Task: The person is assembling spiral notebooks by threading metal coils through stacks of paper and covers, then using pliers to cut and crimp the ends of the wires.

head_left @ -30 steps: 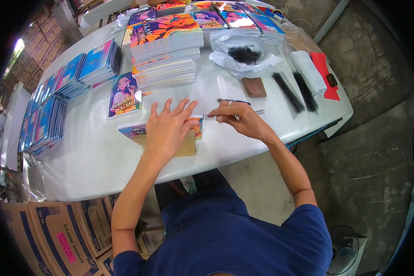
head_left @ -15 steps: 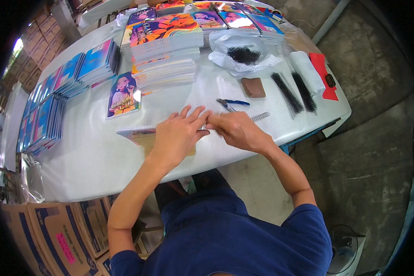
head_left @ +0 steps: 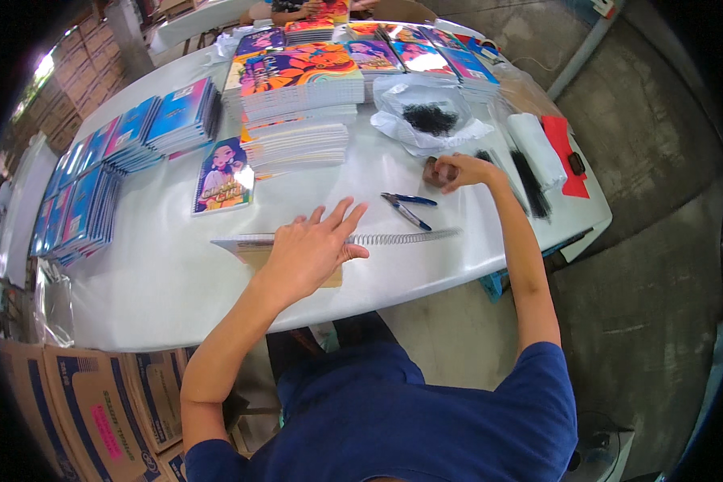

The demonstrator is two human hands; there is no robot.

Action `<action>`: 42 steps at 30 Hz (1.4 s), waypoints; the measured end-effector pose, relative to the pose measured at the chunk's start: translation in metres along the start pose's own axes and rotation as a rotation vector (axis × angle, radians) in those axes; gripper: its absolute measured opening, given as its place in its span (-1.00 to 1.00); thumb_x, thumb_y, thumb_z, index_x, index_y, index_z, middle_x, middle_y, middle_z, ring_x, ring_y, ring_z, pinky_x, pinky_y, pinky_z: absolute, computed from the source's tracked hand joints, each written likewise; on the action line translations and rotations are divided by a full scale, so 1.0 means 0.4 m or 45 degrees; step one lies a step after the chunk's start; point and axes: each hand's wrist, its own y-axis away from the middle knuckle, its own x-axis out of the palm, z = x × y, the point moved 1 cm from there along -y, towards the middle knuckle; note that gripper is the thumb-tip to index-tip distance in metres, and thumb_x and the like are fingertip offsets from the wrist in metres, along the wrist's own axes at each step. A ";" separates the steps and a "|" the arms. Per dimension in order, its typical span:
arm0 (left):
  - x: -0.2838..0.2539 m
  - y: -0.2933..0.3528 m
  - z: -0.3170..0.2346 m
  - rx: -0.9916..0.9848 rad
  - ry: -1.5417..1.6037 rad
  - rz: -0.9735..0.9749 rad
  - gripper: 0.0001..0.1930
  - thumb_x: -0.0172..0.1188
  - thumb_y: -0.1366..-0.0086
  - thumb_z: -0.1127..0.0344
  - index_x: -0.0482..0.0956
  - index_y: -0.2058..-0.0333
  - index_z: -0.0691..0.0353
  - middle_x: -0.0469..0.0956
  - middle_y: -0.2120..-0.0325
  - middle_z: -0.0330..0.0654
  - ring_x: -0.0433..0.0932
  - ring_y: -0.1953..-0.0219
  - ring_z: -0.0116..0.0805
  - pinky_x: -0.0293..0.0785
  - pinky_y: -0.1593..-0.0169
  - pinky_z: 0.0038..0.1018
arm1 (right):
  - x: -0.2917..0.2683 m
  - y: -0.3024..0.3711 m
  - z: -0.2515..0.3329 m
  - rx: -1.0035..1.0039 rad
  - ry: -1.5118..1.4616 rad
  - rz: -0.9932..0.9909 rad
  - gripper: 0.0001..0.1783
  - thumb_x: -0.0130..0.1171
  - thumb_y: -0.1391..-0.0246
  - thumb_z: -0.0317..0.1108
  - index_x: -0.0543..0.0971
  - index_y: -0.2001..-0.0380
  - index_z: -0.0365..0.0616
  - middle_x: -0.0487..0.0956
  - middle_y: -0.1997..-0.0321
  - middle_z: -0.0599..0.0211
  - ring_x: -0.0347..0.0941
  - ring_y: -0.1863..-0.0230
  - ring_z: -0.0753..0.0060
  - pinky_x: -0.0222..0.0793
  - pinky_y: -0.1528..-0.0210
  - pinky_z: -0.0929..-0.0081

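Observation:
My left hand (head_left: 309, 249) lies over a notebook (head_left: 249, 247) near the table's front edge, its fingers stretched out and apart. The hand hides much of the notebook. From the notebook's edge a long wire coil (head_left: 406, 238) runs out to the right along the table. Farther right, the fingers of my right hand (head_left: 467, 172) close on a small brown block (head_left: 435, 172). Blue-handled pliers (head_left: 410, 209) lie with their handles apart between the block and the coil.
Stacked colourful notebooks (head_left: 297, 88) stand at the back, and blue ones (head_left: 177, 116) at the left. Black coils (head_left: 430, 119) sit in white wrapping; more black coils (head_left: 528, 173) lie by a white roll (head_left: 536, 149) and a red clipboard (head_left: 566, 157). Someone's hands (head_left: 307, 10) show beyond the table.
My right hand has left the notebook's edge and moved right and away to the brown block. The coil now lies stretched out from the notebook. My left hand has stayed over the notebook.

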 end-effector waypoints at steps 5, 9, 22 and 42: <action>0.019 0.019 0.048 -0.237 0.175 -0.338 -0.06 0.27 -0.04 -0.11 -0.02 -0.35 -0.15 0.29 -0.25 -0.16 0.52 -0.01 0.06 0.52 0.01 -0.22 | -0.063 0.079 0.346 -0.571 -0.790 0.143 -0.40 0.24 -0.03 0.06 0.56 -0.05 -0.09 0.61 0.02 0.26 0.48 0.00 0.35 0.32 -0.10 0.41; 0.012 0.030 0.052 -0.304 0.310 -0.394 0.06 0.40 0.10 -0.03 -0.04 -0.36 -0.17 0.29 -0.25 -0.15 0.53 0.01 0.04 0.51 0.00 -0.24 | -0.004 0.054 0.456 -0.653 -0.663 0.317 -0.41 0.18 -0.07 0.06 0.56 -0.02 -0.18 0.57 -0.01 0.22 0.43 0.01 0.34 0.27 -0.10 0.40; 0.011 0.058 0.071 -0.286 0.207 -0.468 0.07 0.40 0.12 -0.05 -0.01 -0.36 -0.08 0.28 -0.22 -0.03 0.47 -0.06 -0.08 0.42 -0.09 -0.21 | 0.053 0.029 0.485 -0.733 -0.872 0.315 -0.48 0.22 -0.07 0.06 0.62 0.03 -0.06 0.61 0.15 0.16 0.44 0.09 0.31 0.30 0.00 0.41; -0.002 0.096 0.116 -0.428 0.177 -0.459 0.16 0.44 0.21 -0.02 -0.07 -0.36 -0.11 0.19 -0.30 -0.16 0.35 -0.19 -0.11 0.25 -0.24 -0.02 | 0.114 -0.033 0.476 -0.681 -1.610 0.344 -0.34 0.20 -0.07 0.14 0.59 0.09 -0.32 0.61 0.14 0.18 0.46 0.11 0.35 0.35 0.03 0.40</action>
